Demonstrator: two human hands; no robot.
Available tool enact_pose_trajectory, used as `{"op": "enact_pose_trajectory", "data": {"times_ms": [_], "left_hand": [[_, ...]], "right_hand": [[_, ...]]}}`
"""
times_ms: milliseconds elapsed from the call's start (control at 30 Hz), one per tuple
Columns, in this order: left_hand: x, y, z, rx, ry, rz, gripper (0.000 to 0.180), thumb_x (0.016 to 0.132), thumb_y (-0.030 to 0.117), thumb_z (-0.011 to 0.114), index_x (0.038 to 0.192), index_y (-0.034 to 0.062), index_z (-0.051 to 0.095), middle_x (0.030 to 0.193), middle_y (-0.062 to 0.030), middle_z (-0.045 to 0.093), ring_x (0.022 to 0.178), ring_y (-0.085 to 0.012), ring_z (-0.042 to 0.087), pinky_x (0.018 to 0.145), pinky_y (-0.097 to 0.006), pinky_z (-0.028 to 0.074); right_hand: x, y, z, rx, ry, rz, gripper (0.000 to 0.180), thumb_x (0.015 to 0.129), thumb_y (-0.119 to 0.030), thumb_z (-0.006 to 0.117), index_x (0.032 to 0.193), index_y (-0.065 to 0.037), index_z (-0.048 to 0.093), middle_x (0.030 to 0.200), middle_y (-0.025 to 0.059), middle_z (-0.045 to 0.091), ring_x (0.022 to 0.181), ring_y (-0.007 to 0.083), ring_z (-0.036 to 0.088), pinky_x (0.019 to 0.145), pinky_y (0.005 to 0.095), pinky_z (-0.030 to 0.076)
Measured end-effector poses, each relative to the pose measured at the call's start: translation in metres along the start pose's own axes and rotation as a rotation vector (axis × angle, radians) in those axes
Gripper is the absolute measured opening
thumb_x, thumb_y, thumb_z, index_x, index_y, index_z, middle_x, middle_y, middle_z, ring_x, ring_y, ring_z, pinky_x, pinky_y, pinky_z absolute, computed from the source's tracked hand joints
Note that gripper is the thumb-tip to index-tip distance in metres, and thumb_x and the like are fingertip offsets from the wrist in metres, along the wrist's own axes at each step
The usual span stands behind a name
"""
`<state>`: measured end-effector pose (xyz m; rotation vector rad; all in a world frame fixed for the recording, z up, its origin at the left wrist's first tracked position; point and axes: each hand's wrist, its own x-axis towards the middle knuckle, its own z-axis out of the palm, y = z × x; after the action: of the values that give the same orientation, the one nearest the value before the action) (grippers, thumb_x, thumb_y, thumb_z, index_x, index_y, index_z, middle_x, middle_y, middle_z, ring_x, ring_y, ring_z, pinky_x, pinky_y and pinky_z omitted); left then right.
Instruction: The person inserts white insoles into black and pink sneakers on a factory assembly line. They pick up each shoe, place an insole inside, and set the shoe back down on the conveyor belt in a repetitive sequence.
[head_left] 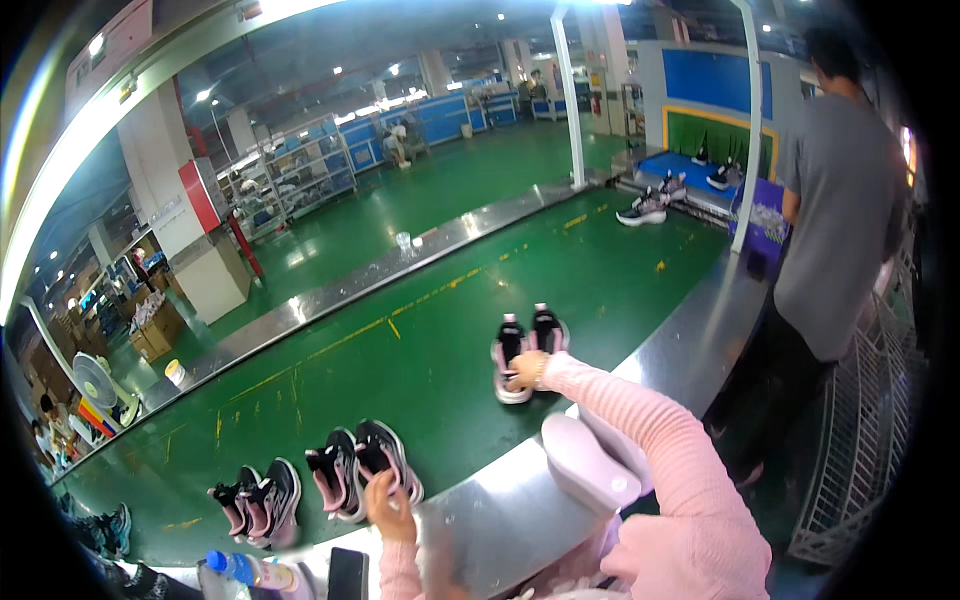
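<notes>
A wide green conveyor belt (420,350) runs across the view with pairs of sneakers on it. My right hand (525,371), in a pink sleeve, reaches out and grips the heel end of a black and pink sneaker pair (528,340) standing near the belt's near edge. My left hand (388,497) holds the heel of the right shoe of another black and pink sneaker pair (360,462) closer to me. A third similar pair (256,499) sits just left of it, untouched.
A person in a grey shirt (835,210) stands at the right by a white wire rack (865,430). More sneakers (646,209) lie at the belt's far end. On the steel ledge (500,515) are a white shoe form (588,464), a dark phone (347,574) and a bottle (248,569).
</notes>
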<state>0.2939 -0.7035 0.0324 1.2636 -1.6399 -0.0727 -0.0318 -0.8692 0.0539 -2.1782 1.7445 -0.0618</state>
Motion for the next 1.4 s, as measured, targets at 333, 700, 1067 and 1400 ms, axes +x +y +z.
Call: {"op": "enact_pose_trajectory", "data": {"times_ms": [333,700,1067,1400], "left_hand": [[-0.017,-0.057,0.053,-0.036,-0.413,-0.1,0.039,0.069,0.013,0.059,0.104,0.0015,0.048,0.104,-0.0173,0.049,0.098,-0.0328,0.046,0.086,-0.035,0.036],[-0.027,0.015,0.117,-0.126,-0.383,-0.063,0.085,0.061,0.023,0.07,0.127,0.0136,0.019,0.131,-0.0235,0.014,0.115,-0.0382,0.03,0.091,-0.037,0.033],[0.004,-0.007,0.138,-0.077,-0.318,-0.225,0.044,0.067,0.018,0.063,0.105,0.0147,0.041,0.127,-0.0204,0.026,0.092,-0.0366,0.049,0.077,-0.038,0.041],[0.054,-0.049,0.145,-0.332,-0.05,-0.283,0.063,0.068,0.013,0.06,0.121,-0.0004,0.029,0.119,-0.0192,0.039,0.107,-0.0287,0.042,0.091,-0.031,0.033]], "right_hand": [[-0.12,-0.084,0.023,0.075,0.305,-0.465,0.044,0.07,-0.035,0.056,0.106,-0.01,0.049,0.088,0.0115,0.057,0.086,0.0286,0.054,0.074,0.0367,0.043],[-0.237,-0.026,0.031,-0.189,0.127,0.241,0.068,0.065,-0.047,0.059,0.119,-0.011,0.038,0.075,0.0152,0.06,0.069,0.0297,0.059,0.062,0.0388,0.046],[-0.237,-0.041,0.009,-0.158,0.263,0.26,0.047,0.069,-0.032,0.059,0.108,-0.01,0.047,0.074,0.014,0.058,0.067,0.0298,0.058,0.06,0.0398,0.045],[-0.136,-0.111,-0.015,-0.269,0.224,-0.123,0.014,0.068,-0.017,0.053,0.071,-0.009,0.063,0.072,0.0124,0.06,0.069,0.0276,0.059,0.059,0.0355,0.047]]}}
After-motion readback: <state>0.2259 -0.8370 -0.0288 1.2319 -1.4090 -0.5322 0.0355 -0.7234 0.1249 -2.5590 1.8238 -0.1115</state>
